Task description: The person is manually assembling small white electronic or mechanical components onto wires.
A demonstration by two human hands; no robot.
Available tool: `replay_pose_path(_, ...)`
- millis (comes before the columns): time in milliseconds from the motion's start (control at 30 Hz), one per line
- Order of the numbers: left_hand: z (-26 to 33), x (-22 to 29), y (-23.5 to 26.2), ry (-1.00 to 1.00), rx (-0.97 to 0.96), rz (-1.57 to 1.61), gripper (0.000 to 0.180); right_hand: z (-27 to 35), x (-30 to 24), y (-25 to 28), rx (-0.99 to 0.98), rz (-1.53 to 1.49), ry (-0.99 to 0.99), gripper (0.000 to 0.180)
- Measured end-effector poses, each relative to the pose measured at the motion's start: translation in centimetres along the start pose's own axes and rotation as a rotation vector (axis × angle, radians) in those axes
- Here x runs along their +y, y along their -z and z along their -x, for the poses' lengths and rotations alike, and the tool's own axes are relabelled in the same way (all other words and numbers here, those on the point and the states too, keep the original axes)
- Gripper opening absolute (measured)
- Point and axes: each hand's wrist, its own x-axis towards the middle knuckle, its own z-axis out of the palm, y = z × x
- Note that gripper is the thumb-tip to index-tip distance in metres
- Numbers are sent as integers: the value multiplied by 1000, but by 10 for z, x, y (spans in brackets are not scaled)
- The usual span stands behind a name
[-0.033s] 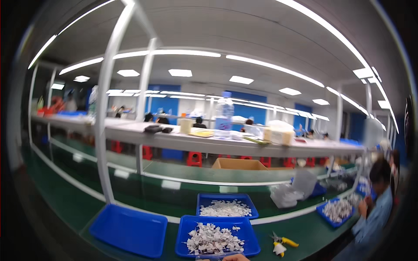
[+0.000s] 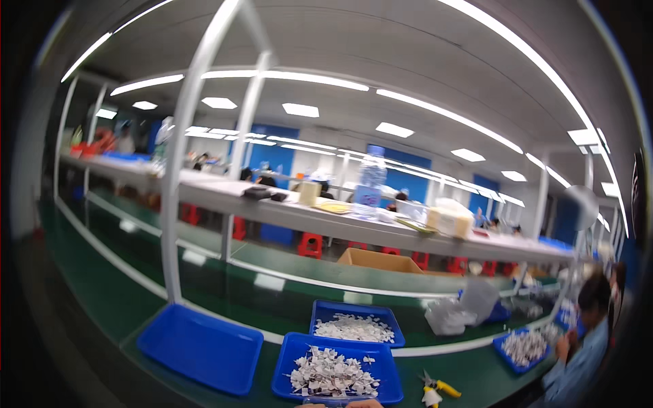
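Only a sliver of fingertips shows at the lower edge, and I cannot tell which hand it belongs to or what it holds. Just beyond them a blue tray holds a heap of small white parts. Behind it stands a second blue tray, also holding white pieces. Yellow-handled cutters lie on the green bench to the right of the near tray.
An empty blue tray sits at the left by a white frame post. Clear plastic bags lie at the right. A co-worker sits at the far right by another blue tray. Above, a shelf carries a water bottle and boxes.
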Motion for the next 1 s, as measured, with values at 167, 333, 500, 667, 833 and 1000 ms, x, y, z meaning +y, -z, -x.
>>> replay_pose_path(167, 5, -2, 10, 51, 56, 155, 32, 0, 9, -4, -88, 52, -23, 23)
replay_pose_path(333, 11, -5, -3, 102, 95, 170, 25, 4, -5, -6, -28, -37, -74, 21)
replay_pose_path(500, 4, -8, -10, 79, 45, 135, 24, 7, -4, 7, -56, -56, -58, 23)
replay_pose_path(667, 4, -19, -10, 72, -43, 181, 27, 4, 7, 22, 94, 233, 71, 16)
replay_pose_path(833, 0, -17, -4, 102, -38, 101, 24, -37, -11, 42, 403, 564, 275, 12)
replay_pose_path(1000, 0, -15, -1, 158, -96, 97, 22, -45, 7, 48, 436, 878, 255, 31)
